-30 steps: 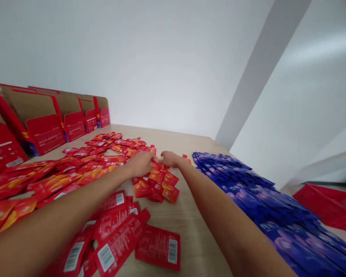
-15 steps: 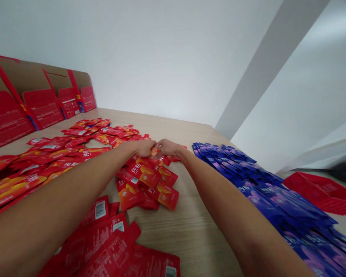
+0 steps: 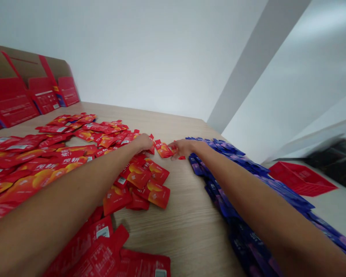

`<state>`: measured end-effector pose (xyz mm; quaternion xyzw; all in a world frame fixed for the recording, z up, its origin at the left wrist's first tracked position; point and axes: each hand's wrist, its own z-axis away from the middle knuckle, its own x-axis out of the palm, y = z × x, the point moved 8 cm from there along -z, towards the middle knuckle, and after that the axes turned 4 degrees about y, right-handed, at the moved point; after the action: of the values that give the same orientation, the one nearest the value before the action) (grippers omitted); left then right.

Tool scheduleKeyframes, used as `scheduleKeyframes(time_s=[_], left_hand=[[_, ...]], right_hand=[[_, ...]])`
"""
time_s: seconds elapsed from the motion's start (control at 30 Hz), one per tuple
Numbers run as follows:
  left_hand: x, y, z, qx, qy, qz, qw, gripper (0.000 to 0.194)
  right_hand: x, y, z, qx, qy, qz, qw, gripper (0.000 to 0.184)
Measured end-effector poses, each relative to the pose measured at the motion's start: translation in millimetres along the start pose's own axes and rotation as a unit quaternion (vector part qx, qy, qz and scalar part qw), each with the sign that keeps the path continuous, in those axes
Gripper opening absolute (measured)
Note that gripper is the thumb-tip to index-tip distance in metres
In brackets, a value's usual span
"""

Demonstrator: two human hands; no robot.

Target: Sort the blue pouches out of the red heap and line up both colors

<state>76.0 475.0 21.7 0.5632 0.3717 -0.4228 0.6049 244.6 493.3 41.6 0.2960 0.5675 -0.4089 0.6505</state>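
Over the far end of a loose pile of red pouches (image 3: 138, 175), my left hand (image 3: 144, 142) is closed, its fingers mostly hidden. A red pouch (image 3: 152, 146) with a small spout sticks out at its right side. My right hand (image 3: 183, 148) reaches in from the right, fingers apart and pointing left. Its fingertips meet the right edge of a single red-and-orange pouch (image 3: 163, 149) lying between both hands. More red shows beneath the right hand, partly covered.
Many more red pouches (image 3: 60, 157) spread over the wooden table (image 3: 184, 215) on the left. Overlapping rows of blue pouches (image 3: 222, 192) run along the right, under my right forearm. Open red cartons (image 3: 14, 100) stand at back left; a red basket (image 3: 302, 179) is beyond the right edge.
My hands, earlier together over one pouch, have separated, the left going left and the right going right. A single pouch now shows between them. The view has shifted slightly right.
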Motion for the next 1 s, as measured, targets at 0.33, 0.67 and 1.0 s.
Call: scheduleKeyframes(time_s=[0.33,0.67,1.0], left_hand=[[21.6,28,16,0.165,0.003,-0.126,0.978,0.083],[28.7,18,-5,0.198,-0.022,-0.137,0.97,0.061],[25.0,22,-7,0.191,0.003,-0.101,0.976,0.058]], right_hand=[[24,2,-11,-0.026,-0.006,0.058,0.998,0.046],[8,37,-16,0.035,-0.004,0.071,0.997,0.058],[10,13,-15,-0.001,-0.009,0.06,0.998,0.056]])
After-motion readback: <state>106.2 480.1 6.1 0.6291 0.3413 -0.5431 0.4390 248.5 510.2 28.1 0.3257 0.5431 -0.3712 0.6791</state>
